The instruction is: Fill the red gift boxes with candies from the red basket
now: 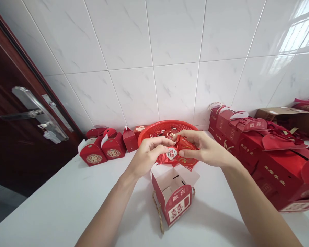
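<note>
My left hand [149,152] pinches a red candy packet [172,153] with a round white label. Beside it, my right hand [199,149] grips a larger red packet [186,151] with gold print between thumb and fingers. Both packets are held over the near rim of a red plastic basket [154,127], which has more red wrapped sweets [170,133] in it. Just below my hands stands an open red gift box [173,202] with its flaps up, a white inside and a rope handle [158,212] hanging at its side. The bottom of the box is partly hidden.
Small red boxes [92,154] stand at the left by the wall. At the right are rows of larger red gift boxes [262,157] and a brown cardboard carton [285,115]. A dark door [12,85] with a metal handle borders the white table [92,199].
</note>
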Tool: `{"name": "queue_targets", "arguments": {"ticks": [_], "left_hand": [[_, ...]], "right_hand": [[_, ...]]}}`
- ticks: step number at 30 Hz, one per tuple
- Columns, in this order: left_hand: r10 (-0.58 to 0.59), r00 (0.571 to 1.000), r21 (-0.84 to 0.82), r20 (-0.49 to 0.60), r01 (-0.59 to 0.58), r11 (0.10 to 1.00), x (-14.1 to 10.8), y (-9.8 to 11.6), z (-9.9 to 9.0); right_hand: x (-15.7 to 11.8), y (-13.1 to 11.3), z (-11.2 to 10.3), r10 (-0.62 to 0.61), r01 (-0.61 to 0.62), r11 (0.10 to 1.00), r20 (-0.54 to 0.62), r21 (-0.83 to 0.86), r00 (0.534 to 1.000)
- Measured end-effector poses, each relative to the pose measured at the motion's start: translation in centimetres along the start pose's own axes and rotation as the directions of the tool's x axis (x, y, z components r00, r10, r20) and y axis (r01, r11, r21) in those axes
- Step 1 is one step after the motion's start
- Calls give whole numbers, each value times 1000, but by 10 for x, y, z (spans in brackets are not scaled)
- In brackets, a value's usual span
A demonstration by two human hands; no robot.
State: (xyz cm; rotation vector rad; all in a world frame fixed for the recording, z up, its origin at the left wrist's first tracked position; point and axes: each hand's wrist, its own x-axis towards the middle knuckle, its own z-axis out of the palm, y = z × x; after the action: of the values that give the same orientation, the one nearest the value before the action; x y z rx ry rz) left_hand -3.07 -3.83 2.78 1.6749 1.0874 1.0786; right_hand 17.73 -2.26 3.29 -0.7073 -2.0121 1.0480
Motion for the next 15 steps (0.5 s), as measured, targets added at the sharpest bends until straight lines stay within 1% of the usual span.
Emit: {"name": "queue_targets", "arguments": {"ticks": [6, 11, 15], "left_hand": [[1, 1000, 13, 4, -1, 1000, 1, -2, 1], [21, 999, 49, 34, -23, 999, 3, -9, 4], [47, 999, 66, 9, -48, 997, 3, -12, 6]], "right_hand": [[1, 4, 1, -5, 5, 997, -5, -82, 1000], [-1, 5, 10, 28, -47, 980, -100, -194, 995], [-2, 5, 14, 46, -65, 986, -125, -151, 991]]}}
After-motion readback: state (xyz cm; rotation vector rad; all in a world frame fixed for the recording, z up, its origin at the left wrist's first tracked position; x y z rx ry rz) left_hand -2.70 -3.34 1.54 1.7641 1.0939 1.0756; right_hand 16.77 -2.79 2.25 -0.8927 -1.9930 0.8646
